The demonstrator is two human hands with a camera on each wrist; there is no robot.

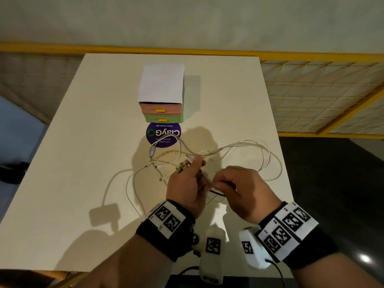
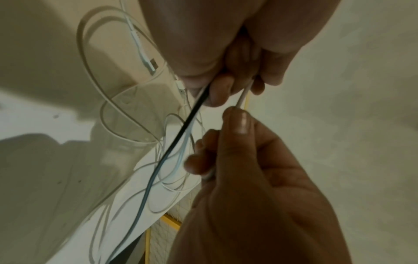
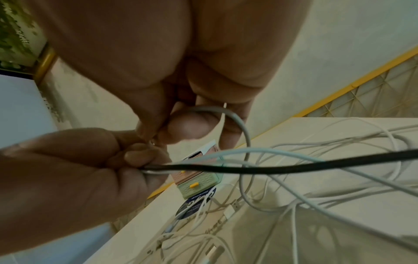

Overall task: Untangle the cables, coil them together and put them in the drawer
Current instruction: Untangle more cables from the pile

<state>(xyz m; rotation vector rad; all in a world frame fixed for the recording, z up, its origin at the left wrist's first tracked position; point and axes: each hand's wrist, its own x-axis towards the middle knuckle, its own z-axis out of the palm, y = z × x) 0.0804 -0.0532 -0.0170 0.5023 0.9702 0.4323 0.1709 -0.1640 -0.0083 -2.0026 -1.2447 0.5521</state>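
Observation:
A tangle of white cables lies spread on the cream table, with a few plug ends loose at the left. My left hand grips a bunch of strands, a black cable and a white cable among them. Close beside it, my right hand pinches the white cable between thumb and finger. The black cable runs out of my left hand to the right. The small drawer unit stands behind, its pink and green drawers both closed.
A round purple sticker lies just before the drawer unit, under a cable loop. The cables reach near the table's right edge. A yellow-framed grid panel stands beyond the table on the right.

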